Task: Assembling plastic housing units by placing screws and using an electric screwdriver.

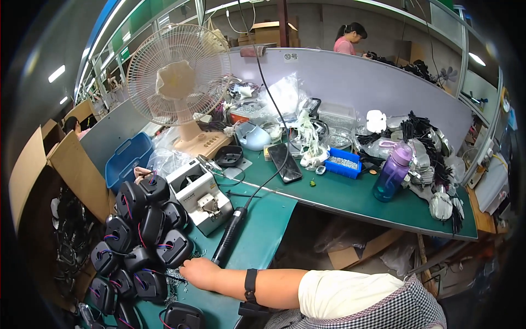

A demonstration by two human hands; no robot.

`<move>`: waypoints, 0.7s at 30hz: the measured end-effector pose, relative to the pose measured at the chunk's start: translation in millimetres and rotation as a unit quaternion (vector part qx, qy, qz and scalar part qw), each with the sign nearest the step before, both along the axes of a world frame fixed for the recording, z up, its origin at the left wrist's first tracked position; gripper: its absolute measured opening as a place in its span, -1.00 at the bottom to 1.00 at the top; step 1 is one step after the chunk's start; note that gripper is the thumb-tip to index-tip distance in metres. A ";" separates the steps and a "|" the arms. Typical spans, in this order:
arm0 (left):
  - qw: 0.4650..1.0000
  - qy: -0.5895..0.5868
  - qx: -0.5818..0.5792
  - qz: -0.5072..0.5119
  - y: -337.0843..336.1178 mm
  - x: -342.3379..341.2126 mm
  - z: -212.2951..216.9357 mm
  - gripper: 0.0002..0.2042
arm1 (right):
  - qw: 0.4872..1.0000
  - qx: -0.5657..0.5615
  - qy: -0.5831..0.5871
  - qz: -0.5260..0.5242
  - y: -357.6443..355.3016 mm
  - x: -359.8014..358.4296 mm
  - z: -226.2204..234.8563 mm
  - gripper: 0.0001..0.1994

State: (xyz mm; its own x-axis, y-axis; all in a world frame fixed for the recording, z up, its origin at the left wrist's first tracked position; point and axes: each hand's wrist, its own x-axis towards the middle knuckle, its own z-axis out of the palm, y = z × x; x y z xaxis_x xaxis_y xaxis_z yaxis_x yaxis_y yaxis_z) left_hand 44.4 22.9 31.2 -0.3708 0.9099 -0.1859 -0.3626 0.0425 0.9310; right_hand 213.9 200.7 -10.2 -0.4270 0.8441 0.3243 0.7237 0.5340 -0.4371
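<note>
My left hand (199, 273) reaches across the green table with its fingers drawn together at a small heap of silvery screws (174, 286). Whatever its fingertips hold is hidden. Beside the hand lies a black electric screwdriver (230, 236) with its cord running up and away. Several black rounded plastic housings (175, 248) with red and blue wires are piled left of the hand, and another housing (183, 317) sits close to the lower edge. Behind the pile stands a white screw feeder (200, 197). My right hand is out of view.
A beige fan (178, 82) stands at the back left by a blue basket (129, 159). Farther right are a phone (285, 163), a blue screw tray (343, 163), a purple bottle (393, 172) and black cables (419, 131). A person (349, 39) works beyond the partition.
</note>
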 end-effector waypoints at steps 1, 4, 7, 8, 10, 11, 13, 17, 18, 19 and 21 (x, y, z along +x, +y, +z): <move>1.000 0.002 0.006 -0.007 2.3 -0.4 0.3 -0.53 | 1.000 0.006 0.000 0.000 1.6 2.5 2.1 -0.90; 1.000 0.005 0.010 -0.018 2.2 -0.3 0.7 -0.54 | 1.000 0.025 0.003 -0.001 1.8 2.8 3.1 -0.91; 1.000 0.012 0.008 -0.024 0.3 1.4 2.2 -0.54 | 0.999 0.038 0.017 -0.006 -2.3 4.8 5.9 -0.90; 1.000 0.016 0.007 -0.019 0.7 2.6 2.6 -0.54 | 0.999 0.039 0.016 -0.008 -4.2 6.0 6.8 -0.90; 0.999 0.019 0.018 -0.031 -0.8 -0.1 0.7 -0.53 | 0.999 0.025 0.031 0.001 -8.3 6.8 7.7 -0.91; 0.999 0.022 0.027 -0.038 -2.7 -1.3 -0.3 -0.53 | 0.999 0.023 0.031 0.005 -9.2 6.8 8.7 -0.91; 0.999 0.025 0.028 -0.030 -5.7 -4.7 -1.5 -0.53 | 0.999 -0.015 0.041 0.024 -14.2 -3.7 11.0 -0.90; 0.998 -0.028 0.061 0.001 10.5 -17.5 -35.4 -0.59 | 0.994 -0.027 0.105 -0.007 -21.7 15.0 17.1 -0.82; 0.999 -0.034 0.040 0.007 11.2 -18.9 -37.3 -0.60 | 0.991 -0.020 0.129 -0.022 -29.0 23.3 24.3 -0.83; 0.999 0.011 0.032 0.012 12.1 -12.9 -30.1 -0.61 | 0.979 0.005 0.204 -0.010 -34.5 28.2 28.4 -0.84; 0.996 -0.070 0.042 0.022 16.1 -7.6 -24.9 -0.57 | 0.963 -0.141 0.230 -0.011 -46.2 30.5 46.4 -0.90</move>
State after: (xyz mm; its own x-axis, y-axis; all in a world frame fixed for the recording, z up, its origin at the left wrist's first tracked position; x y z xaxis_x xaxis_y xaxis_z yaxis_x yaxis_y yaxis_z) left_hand 36.8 39.0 6.3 -0.3872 0.9076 -0.1627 -0.4893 -0.0527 0.8705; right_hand 244.3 154.5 36.2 -0.2737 0.9335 0.2318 0.4292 0.3342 -0.8391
